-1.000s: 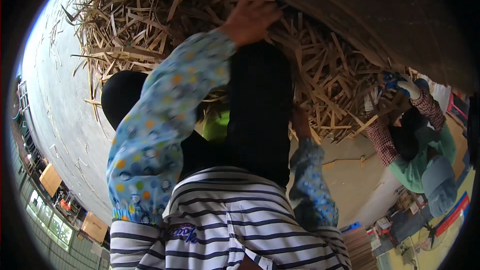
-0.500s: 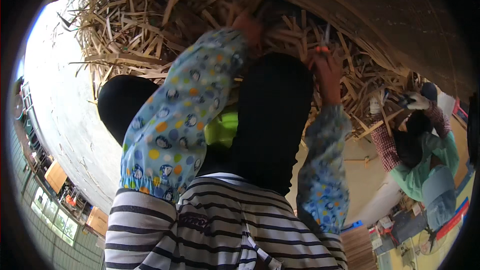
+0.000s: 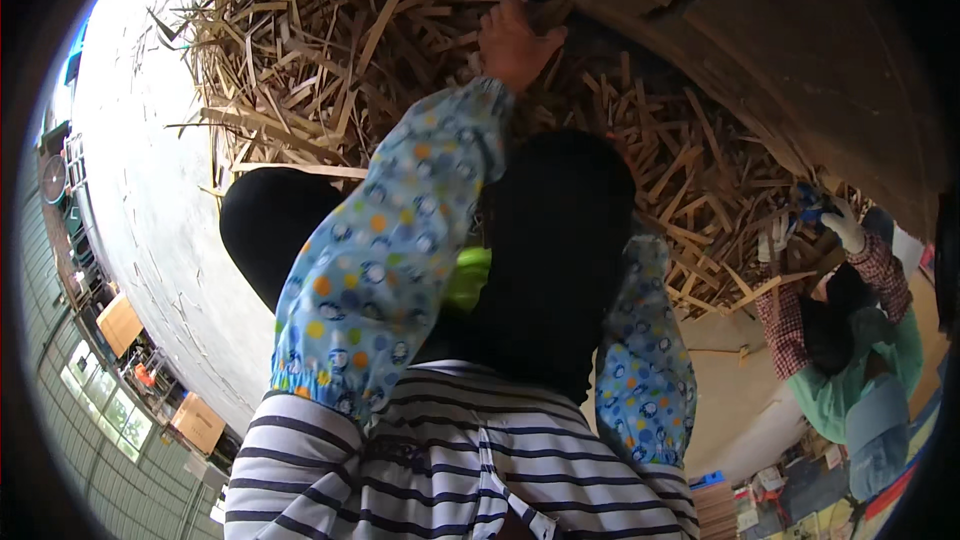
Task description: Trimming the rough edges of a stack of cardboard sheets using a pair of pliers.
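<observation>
Left hand (image 3: 518, 45) over far side of pile of thin brown strips (image 3: 300, 70), near its back edge; thumb spread from fingers, fingertips unclear, can't tell if pinching a strip. Right hand hidden behind black knee (image 3: 560, 250), grip can't be told. Pile lies past both knees. Co-worker's gloved hand (image 3: 848, 230) at pile's right end, green top (image 3: 830, 400).

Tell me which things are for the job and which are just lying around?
For the job, it seems:
- heap of thin tan strips, with the left hand at it

Probably just lying about:
- brown box, lower left
- thin stick on the floor, right
</observation>
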{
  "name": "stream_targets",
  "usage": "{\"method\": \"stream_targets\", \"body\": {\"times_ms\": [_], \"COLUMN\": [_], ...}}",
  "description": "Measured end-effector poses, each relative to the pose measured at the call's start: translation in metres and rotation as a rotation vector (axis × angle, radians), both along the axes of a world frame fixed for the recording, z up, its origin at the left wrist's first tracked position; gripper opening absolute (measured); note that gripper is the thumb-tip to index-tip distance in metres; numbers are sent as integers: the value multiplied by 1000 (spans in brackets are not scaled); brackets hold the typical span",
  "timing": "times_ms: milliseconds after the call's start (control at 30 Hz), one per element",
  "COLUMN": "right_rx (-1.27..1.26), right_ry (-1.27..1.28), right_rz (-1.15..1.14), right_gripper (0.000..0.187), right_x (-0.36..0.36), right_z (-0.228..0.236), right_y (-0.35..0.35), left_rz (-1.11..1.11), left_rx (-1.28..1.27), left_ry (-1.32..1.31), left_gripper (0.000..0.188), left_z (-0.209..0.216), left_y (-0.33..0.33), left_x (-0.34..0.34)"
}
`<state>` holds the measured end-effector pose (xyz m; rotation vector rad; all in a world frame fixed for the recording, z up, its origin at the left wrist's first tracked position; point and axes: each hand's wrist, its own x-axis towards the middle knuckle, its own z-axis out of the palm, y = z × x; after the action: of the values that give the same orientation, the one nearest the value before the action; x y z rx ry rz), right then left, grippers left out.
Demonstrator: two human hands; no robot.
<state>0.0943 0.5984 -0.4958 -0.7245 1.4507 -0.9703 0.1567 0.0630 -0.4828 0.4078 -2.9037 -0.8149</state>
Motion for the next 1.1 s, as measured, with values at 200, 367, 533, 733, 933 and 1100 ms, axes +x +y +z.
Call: {"method": "stream_targets", "body": {"times_ms": [200,367,533,733,933,1100], "right_rx": [1078,677,860,81,559,408], "right_ry": [243,79,-852,384,355,626], "right_rz": [-483,-893,-1124,-1295,-761,-826], "right_gripper": [51,45,43,47,35,32], "right_x": [112,152,106,165,99,166], "right_z": [-107,-72,-42,63,35,-61], "right_y": [-186,-321,-201,-253,-339,-316], "left_rz": [-95,-249,-8,-554,-589,-628], "left_rx": [-125,38,-223,-633,-500,-95], "left_ry": [13,-416,-462,-260,-348,-183], "left_gripper": [80,53,40,25,50,54], "left_z": [-95,-107,-32,-11,-16,105], "left_y": [7,-67,51,22,-36,-69], "left_x": [-79,-40,-37,122,144,128]}}
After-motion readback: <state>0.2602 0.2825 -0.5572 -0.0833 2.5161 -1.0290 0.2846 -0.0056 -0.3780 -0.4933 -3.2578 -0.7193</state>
